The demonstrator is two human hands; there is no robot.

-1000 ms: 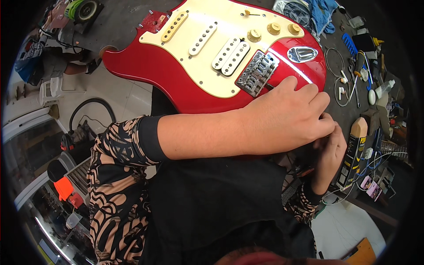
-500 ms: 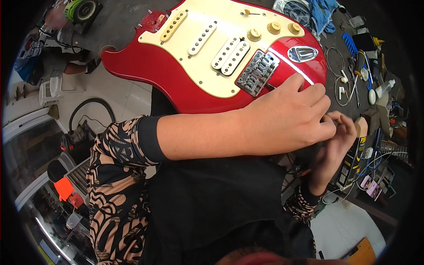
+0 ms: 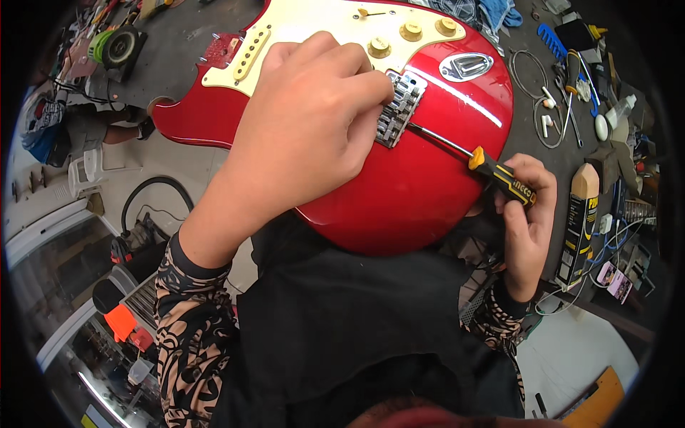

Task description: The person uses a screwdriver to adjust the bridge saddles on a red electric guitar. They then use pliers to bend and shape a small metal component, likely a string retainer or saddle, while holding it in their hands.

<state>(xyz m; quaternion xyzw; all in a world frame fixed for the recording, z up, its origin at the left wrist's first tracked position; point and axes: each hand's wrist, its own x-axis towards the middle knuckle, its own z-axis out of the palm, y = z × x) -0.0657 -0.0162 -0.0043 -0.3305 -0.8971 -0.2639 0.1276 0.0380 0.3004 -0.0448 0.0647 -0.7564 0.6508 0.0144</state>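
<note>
2 hands work on a red guitar [image 3: 399,207] lying across the person's lap, its cream pickguard [image 3: 314,28] toward the top of the view. The left hand [image 3: 307,121] lies palm down over the body, fingers curled onto the metal bridge [image 3: 399,107], covering most of the pickups. The right hand [image 3: 524,221] is closed around the black-and-yellow handle of a screwdriver [image 3: 492,171], just off the guitar's lower right edge (the thumb lies along the grip). Its thin shaft runs up and left across the red top, and the tip meets the rear edge of the bridge. 3 cream knobs [image 3: 410,32] sit above the bridge, with a chrome jack plate [image 3: 465,66] to their right. On the dark bench at right lie coiled strings [image 3: 531,78] and an upright box [image 3: 579,221].
</note>
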